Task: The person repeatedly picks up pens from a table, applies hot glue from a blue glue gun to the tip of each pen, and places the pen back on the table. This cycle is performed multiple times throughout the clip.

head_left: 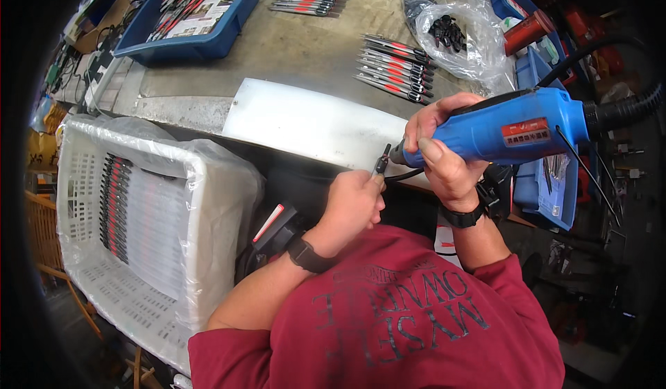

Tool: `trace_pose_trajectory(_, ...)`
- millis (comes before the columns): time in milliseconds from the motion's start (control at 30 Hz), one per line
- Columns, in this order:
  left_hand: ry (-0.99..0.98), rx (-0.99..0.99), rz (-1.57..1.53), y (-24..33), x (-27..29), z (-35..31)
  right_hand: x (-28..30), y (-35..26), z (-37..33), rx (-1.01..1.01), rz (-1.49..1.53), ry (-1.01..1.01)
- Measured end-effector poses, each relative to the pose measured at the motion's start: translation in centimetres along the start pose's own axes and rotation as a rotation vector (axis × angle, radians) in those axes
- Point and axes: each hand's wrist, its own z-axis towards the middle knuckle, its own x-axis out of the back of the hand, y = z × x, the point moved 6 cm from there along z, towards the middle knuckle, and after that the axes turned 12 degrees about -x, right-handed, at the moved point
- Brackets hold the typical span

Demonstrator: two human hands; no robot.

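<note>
My right hand (444,149) grips a blue power screwdriver (513,129) with a black hose at its rear, its tip pointing left. My left hand (354,201) pinches a small black tool part (381,161) and holds it up against the driver's tip, over the front edge of a white sheet (305,122) on the workbench. Both wrists wear black bands. My red shirt fills the lower frame.
A white plastic crate (90,181) lined with clear film holds a row of black and red tools on my left. Groups of finished tools (395,66) lie on the bench, beside a clear bag of black parts (454,31). Blue trays (198,18) stand at the back.
</note>
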Motion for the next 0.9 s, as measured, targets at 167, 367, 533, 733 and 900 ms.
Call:
trace_pose_trajectory(167, 0.006, 0.009, 0.003, 0.02, 0.0, 0.03, 0.26, 0.25, 0.15, -0.048, -0.009, 0.018)
trace_pose_trajectory(367, 0.008, 0.001, -0.021, 0.01, 0.03, -0.03, 0.21, -0.05, 0.14, -0.048, 0.027, 0.022)
trace_pose_trajectory(533, 0.001, 0.002, -0.033, 0.07, -0.01, -0.01, 0.19, -0.06, 0.01, -0.058, 0.016, 0.021)
trace_pose_trajectory(733, -0.002, -0.009, -0.029, 0.05, 0.01, -0.04, 0.33, 0.24, -0.01, -0.057, 0.027, 0.009)
trace_pose_trajectory(900, -0.003, -0.009, -0.03, 0.09, 0.03, -0.04, -0.05, 0.41, 0.2, -0.024, -0.061, 0.031)
